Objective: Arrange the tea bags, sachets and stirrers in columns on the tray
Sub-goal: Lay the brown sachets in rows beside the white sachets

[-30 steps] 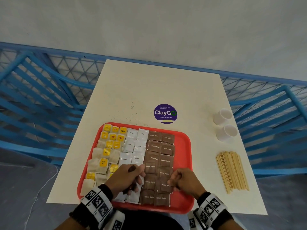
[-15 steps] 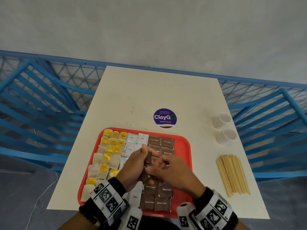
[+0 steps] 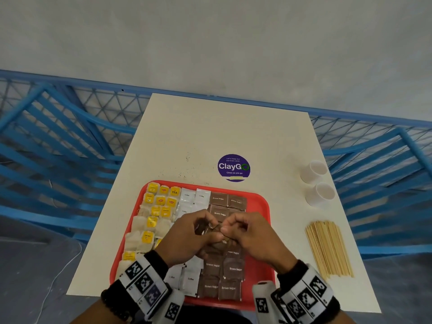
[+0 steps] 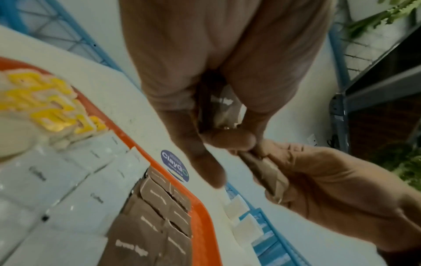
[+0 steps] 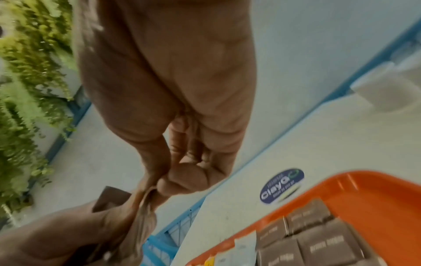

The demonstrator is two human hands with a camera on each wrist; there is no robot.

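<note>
A red tray [image 3: 260, 206] holds columns of yellow-tagged tea bags [image 3: 161, 202], white coffee sachets [image 3: 187, 197] and brown sugar sachets [image 3: 218, 202]. Both hands meet above the tray's middle. My left hand [image 3: 205, 226] and right hand [image 3: 230, 226] pinch a small bunch of brown sugar sachets [image 3: 214, 228] between them. In the left wrist view the right hand [image 4: 318, 180] grips the bunch [image 4: 268, 174], and the left thumb lies on its end. In the right wrist view the bunch [image 5: 143, 216] hangs from the pinching right hand [image 5: 164, 181]. Wooden stirrers [image 3: 327, 246] lie on the table right of the tray.
Two white paper cups [image 3: 313, 171] lie on their sides at the table's right edge, behind the stirrers. A purple round sticker [image 3: 233, 167] sits beyond the tray. Blue metal railings [image 3: 58, 141] flank the white table [image 3: 210, 127] on both sides.
Both hands left the near end of the brown sugar column, rose and came together over the tray's middle, now holding brown sachets between them.
</note>
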